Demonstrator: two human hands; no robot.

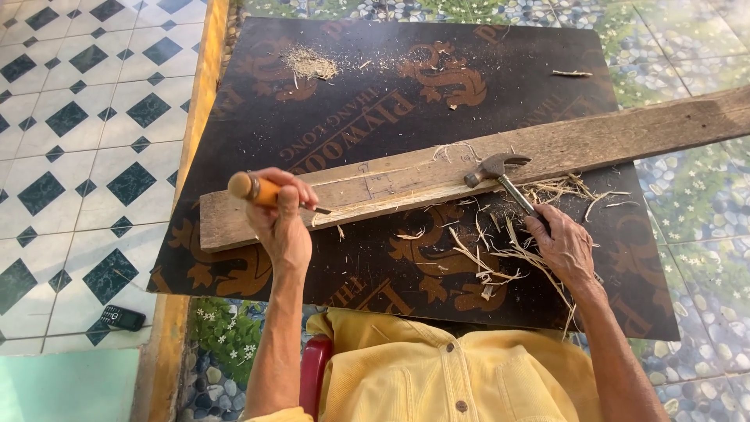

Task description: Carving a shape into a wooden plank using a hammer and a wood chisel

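Note:
My left hand [283, 221] grips a chisel [262, 190] by its orange wooden handle, the metal tip resting on the near edge of a long weathered wooden plank [594, 137]. The plank lies slanted across a dark printed plywood sheet [375, 86]. My right hand [564, 248] holds the shaft of a claw hammer [497, 167], whose steel head rests on the plank. Pencil marks show on the plank between the two tools.
Wood shavings and splinters [500, 250] are scattered on the plywood by my right hand, with a sawdust pile [311, 64] at the far side. A small black phone [121, 317] lies on the tiled floor at left. Pebble-pattern flooring lies to the right.

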